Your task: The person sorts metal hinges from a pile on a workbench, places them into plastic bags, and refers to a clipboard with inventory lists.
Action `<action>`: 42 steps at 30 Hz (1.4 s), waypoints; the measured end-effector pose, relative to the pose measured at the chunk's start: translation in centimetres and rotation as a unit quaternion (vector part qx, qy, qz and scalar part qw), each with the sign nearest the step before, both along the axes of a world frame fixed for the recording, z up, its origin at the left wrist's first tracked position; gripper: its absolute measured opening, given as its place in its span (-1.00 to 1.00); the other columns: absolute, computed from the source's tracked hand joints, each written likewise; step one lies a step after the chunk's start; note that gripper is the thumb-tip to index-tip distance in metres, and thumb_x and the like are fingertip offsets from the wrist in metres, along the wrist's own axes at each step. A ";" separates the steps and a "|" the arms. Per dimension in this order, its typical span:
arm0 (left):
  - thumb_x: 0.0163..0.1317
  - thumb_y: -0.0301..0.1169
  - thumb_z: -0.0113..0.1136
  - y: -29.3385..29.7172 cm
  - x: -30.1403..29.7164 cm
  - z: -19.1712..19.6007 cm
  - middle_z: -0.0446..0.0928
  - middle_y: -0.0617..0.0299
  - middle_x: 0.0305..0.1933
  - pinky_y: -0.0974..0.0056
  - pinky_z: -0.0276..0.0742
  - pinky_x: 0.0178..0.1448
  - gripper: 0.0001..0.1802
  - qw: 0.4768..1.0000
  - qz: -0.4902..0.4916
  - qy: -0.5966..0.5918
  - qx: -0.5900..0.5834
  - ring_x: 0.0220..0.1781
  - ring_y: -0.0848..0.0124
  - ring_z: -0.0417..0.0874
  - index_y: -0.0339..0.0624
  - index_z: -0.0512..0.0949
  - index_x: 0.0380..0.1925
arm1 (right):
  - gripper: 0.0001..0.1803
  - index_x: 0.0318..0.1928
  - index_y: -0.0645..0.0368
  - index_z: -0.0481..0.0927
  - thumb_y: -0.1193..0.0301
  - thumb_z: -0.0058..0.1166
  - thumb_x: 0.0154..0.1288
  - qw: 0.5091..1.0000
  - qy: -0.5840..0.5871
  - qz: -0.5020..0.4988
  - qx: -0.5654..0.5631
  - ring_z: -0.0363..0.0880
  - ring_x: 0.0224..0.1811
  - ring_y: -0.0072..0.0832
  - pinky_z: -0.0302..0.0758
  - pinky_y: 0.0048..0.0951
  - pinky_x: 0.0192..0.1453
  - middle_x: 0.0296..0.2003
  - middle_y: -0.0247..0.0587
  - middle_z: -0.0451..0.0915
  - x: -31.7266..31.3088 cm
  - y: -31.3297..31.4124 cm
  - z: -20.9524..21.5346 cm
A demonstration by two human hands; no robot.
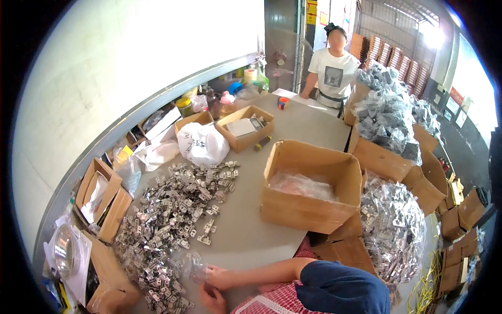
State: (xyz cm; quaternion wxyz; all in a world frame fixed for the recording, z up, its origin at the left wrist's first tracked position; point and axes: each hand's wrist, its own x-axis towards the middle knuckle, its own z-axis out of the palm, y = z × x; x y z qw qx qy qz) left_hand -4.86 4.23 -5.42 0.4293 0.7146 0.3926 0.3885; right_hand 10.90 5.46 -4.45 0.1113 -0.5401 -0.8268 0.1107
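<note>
Close to the lower edge, my right hand (218,277) reaches in from the right with its fingers closed on a clear plastic bag (194,266). Just below it, my left hand (212,300) shows only in part, its fingers bent close to the right one. Whether those fingers pinch the bag's edge is hidden. Beside the bag spreads a large pile of metal hinges (167,220), silver and loose on the grey table (240,235). A few hinges (207,232) lie apart at the pile's right side.
An open cardboard box (298,212) with clear plastic inside stands right of the pile. Further back are a white plastic bag (201,145), a shallow carton (246,141) and orange tape (283,102). Bagged metal parts (392,225) fill the right side. Another person (334,68) stands at the far end.
</note>
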 end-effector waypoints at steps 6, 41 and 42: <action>0.34 -0.55 0.07 -0.8 1.1 3.2 0.47 0.00 0.13 0.28 0.48 0.19 -0.55 0.999 -0.016 0.025 -0.041 0.10 0.26 0.56 -0.38 0.31 0.22 | -0.19 0.40 0.04 0.29 0.23 0.14 0.07 0.997 0.029 -0.045 0.056 0.17 0.44 -0.27 0.16 -0.12 0.46 0.46 -0.30 0.18 0.2 -0.5 -2.4; 0.25 -0.48 0.23 -0.7 1.1 4.8 0.58 -0.01 -0.14 0.14 0.59 -0.08 -0.67 0.976 0.017 0.085 0.198 -0.16 0.09 0.65 -0.21 0.50 0.02 | -0.15 0.49 -0.28 0.16 0.18 0.17 0.17 0.999 -0.028 0.000 -0.035 0.16 0.45 -0.05 0.10 0.29 0.43 0.47 -0.41 0.18 1.3 -0.5 1.4; 0.28 -0.44 0.20 -1.3 0.8 4.0 0.58 0.00 -0.10 0.13 0.58 -0.05 -0.68 0.980 0.028 0.100 0.172 -0.13 0.06 0.65 -0.18 0.50 0.04 | -0.14 0.49 -0.28 0.15 0.18 0.18 0.17 0.999 -0.016 -0.002 -0.032 0.14 0.46 -0.04 0.09 0.30 0.43 0.47 -0.41 0.18 1.3 -0.4 0.9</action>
